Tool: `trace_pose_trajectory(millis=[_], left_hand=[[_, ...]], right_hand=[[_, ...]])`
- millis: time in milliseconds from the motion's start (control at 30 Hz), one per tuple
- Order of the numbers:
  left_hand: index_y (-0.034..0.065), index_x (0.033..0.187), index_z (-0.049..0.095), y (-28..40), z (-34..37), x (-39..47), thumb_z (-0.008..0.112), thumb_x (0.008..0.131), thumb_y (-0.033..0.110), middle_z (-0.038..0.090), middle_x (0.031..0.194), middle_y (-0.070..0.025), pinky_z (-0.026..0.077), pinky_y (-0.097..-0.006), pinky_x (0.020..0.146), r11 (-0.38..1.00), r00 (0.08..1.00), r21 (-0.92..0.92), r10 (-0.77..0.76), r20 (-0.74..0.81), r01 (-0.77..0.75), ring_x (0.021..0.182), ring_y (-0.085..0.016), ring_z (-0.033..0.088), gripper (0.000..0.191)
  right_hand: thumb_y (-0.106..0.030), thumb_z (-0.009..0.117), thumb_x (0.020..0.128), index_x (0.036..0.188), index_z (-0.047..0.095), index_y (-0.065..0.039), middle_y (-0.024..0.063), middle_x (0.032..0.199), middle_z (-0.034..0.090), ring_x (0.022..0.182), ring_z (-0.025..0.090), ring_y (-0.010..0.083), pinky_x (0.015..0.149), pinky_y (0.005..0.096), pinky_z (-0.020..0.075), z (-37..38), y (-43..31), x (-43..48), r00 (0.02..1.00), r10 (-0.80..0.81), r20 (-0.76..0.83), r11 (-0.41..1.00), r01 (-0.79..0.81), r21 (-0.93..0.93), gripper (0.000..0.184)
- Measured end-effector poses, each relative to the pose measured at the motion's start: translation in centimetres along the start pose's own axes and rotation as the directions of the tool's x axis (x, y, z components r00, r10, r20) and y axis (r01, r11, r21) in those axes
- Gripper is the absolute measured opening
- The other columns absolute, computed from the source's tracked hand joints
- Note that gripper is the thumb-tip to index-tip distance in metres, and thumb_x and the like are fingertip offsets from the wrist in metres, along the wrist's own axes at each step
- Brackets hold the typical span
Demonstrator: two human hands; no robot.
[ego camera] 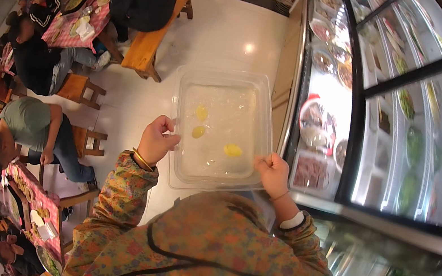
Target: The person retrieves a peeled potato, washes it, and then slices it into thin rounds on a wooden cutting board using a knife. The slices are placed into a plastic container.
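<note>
A clear plastic container (214, 180) hangs in front of my body above the floor. My left hand (159, 139) grips its left rim, thumb and fingers pinched on the edge. On the opposite side my right hand (272, 171) is closed on the right rim near the lower corner. Shiny, see-through contents, apparently liquid, show in the container. Three small yellow pieces, perhaps slices of food, are seen there: an upper yellow piece (202, 113), a yellow piece (198, 131) just below it, and a wider yellow piece (233, 150) to the right.
On the right stands a lit refrigerated display case (352, 149) with plates of food and a tray of meat (312, 172). To the left, several people sit at tables with checked cloths (101, 17). A wooden bench (144, 51) and stools (82, 91) edge the tiled floor (220, 26).
</note>
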State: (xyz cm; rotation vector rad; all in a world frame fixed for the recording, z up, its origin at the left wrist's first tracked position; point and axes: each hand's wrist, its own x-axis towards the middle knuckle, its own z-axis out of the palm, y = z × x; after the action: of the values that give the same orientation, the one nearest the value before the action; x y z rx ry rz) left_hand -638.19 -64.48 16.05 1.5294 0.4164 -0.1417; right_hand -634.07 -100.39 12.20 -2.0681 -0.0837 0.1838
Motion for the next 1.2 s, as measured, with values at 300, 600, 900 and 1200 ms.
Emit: trace_pose_trajectory(millis=[300, 600, 900, 1200], left_hand=[[0.0072, 0.092, 0.047, 8.9, -1.3, 27.1, 0.07, 0.086, -0.003, 0.063, 0.134, -0.0192, 0.061, -0.0301, 0.065, 0.992, 0.979, -0.098, 0.062, -0.194, -0.083, 0.083, -0.015, 0.069, 0.026], [0.0056, 0.084, 0.049, 21.5, -1.4, 56.2, 0.073, 0.076, 0.005, 0.064, 0.088, -0.0077, 0.051, -0.0309, 0.055, 0.989, 0.932, -0.041, 0.119, -0.343, -0.142, 0.061, -0.015, 0.062, 0.026], [0.0049, 0.089, 0.055, 36.4, -2.5, 95.0, 0.074, 0.08, 0.01, 0.072, 0.103, -0.0117, 0.055, -0.0314, 0.058, 0.965, 0.943, 0.122, 0.255, -0.214, -0.233, 0.068, -0.015, 0.065, 0.021], [0.0069, 0.088, 0.068, 43.7, -6.0, 140.7, 0.077, 0.089, 0.041, 0.064, 0.076, 0.0007, 0.05, -0.0305, 0.061, 0.955, 0.862, -0.09, 0.211, -0.461, -0.282, 0.066, -0.012, 0.058, 0.035]], right_hand=[[0.012, 0.056, 0.079, 0.097, 0.064, 0.0, 0.0111, 0.112, 0.068, 0.092, 0.065, 0.0199, 0.079, 0.0308, 0.0538, 0.2, -5.1, 36.6, 0.93, 0.025, 0.366, 0.791, -0.242, 0.562, 0.023], [0.011, 0.047, 0.076, 0.158, 0.031, -0.016, 0.0235, 0.129, 0.059, 0.108, 0.062, 0.0348, 0.082, 0.0468, 0.0551, 0.3, -11.4, 73.7, 0.626, 0.151, 0.765, 0.62, -0.662, 0.42, 0.088], [0.003, 0.049, 0.075, 0.165, 0.015, -0.029, 0.0274, 0.126, 0.059, 0.109, 0.064, 0.0396, 0.083, 0.0536, 0.0564, -1.2, -17.7, 107.7, 0.709, 0.197, 0.677, 0.624, -0.624, 0.471, 0.102], [0.003, 0.049, 0.08, 0.166, 0.012, -0.022, 0.0259, 0.122, 0.061, 0.102, 0.066, 0.036, 0.079, 0.0515, 0.0571, -1.7, -18.0, 147.1, 0.808, 0.2, 0.554, 0.604, -0.547, 0.58, 0.098]])
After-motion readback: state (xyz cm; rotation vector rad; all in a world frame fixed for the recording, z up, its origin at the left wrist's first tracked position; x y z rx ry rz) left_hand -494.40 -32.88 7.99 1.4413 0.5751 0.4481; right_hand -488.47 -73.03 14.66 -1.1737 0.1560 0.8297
